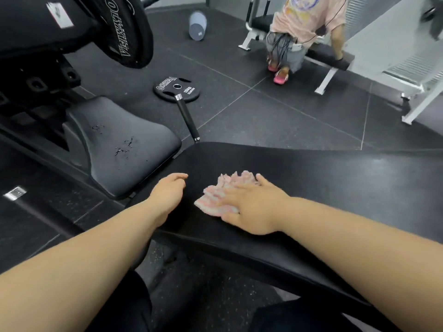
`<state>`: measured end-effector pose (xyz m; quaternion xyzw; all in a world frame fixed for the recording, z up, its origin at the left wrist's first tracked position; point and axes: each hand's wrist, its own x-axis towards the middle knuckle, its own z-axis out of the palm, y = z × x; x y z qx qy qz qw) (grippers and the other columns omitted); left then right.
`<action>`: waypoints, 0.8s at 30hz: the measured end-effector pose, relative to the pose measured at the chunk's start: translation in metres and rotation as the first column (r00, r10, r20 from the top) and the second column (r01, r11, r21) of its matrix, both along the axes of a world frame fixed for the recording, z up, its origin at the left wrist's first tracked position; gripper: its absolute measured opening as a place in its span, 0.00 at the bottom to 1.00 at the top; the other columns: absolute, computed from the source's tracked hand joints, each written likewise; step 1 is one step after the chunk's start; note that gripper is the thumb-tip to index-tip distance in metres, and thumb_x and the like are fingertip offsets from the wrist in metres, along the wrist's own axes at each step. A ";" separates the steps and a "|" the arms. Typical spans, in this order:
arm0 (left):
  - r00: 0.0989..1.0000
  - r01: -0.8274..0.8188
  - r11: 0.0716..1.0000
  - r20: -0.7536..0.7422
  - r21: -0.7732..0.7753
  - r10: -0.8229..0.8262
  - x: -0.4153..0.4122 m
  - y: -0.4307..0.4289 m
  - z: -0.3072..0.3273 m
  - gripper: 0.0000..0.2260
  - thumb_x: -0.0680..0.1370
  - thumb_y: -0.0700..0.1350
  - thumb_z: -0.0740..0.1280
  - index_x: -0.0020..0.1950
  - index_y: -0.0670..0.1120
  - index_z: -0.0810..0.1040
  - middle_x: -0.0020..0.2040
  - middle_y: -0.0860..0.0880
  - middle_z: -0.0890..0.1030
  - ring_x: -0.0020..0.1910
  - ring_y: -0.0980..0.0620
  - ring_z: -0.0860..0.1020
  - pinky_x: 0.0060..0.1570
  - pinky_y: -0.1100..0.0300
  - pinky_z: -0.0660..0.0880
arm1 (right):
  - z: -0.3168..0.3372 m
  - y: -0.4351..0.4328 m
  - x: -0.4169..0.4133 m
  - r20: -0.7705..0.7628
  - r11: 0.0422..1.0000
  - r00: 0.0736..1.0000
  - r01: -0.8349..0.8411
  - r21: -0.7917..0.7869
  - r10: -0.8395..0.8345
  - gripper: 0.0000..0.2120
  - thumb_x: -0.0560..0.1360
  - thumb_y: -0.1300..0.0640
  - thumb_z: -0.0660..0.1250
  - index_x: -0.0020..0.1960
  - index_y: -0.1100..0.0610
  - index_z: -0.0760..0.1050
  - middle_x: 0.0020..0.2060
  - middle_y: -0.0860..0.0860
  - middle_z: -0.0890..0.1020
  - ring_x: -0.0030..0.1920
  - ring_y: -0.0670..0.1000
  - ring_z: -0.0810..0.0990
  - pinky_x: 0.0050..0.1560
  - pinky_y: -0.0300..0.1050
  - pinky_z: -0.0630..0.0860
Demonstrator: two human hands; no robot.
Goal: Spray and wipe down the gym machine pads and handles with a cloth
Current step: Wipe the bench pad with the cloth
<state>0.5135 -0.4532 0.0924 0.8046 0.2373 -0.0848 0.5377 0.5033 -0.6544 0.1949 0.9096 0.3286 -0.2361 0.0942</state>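
A long black bench pad [323,188] runs across the middle of the view. My right hand [254,207] lies flat on a pink and white cloth [223,192] and presses it onto the pad. My left hand [169,195] rests at the pad's left edge with loose fingers and holds nothing. Left of it sits the smaller black seat pad [124,140] with drops of liquid on its surface. No spray bottle is in view.
A black handle bar [187,117] and a 10 kg weight plate [176,89] lie on the dark floor beyond the pad. A loaded plate [124,29] hangs on the machine at upper left. Another person [304,32] kneels at a white-framed bench. A grey cylinder [197,25] lies behind.
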 end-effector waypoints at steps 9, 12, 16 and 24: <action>0.866 0.501 0.794 -0.183 0.344 -0.466 0.004 -0.019 -0.024 0.24 0.85 0.53 0.49 0.81 0.53 0.51 0.82 0.49 0.47 0.80 0.47 0.44 0.76 0.42 0.45 | 0.010 -0.023 0.031 0.262 0.982 0.962 0.118 -0.146 -0.077 0.09 0.78 0.56 0.56 0.53 0.46 0.72 0.58 0.55 0.73 0.58 0.60 0.72 0.54 0.53 0.69; 0.870 0.493 0.821 -0.164 0.289 -0.465 0.003 -0.015 -0.021 0.23 0.85 0.53 0.51 0.80 0.55 0.53 0.82 0.51 0.47 0.80 0.49 0.44 0.77 0.44 0.45 | -0.005 -0.005 -0.016 0.050 0.996 0.998 -0.048 0.072 0.044 0.20 0.79 0.60 0.56 0.71 0.52 0.64 0.69 0.55 0.68 0.71 0.59 0.65 0.68 0.52 0.65; 0.895 0.446 0.859 -0.111 0.251 -0.432 -0.002 -0.014 -0.022 0.22 0.85 0.53 0.53 0.80 0.56 0.56 0.81 0.52 0.49 0.80 0.52 0.45 0.77 0.47 0.44 | 0.017 -0.057 0.026 0.005 0.974 0.995 -0.097 0.206 0.098 0.23 0.81 0.58 0.55 0.75 0.47 0.63 0.69 0.47 0.70 0.71 0.52 0.64 0.73 0.51 0.59; 0.979 0.112 0.928 0.122 0.354 -0.164 -0.019 -0.011 -0.036 0.17 0.83 0.48 0.57 0.71 0.50 0.73 0.74 0.50 0.70 0.74 0.50 0.65 0.70 0.57 0.59 | -0.011 -0.017 0.056 0.192 0.984 0.979 0.096 -0.152 -0.066 0.22 0.80 0.51 0.53 0.74 0.47 0.61 0.71 0.56 0.66 0.72 0.63 0.62 0.70 0.61 0.62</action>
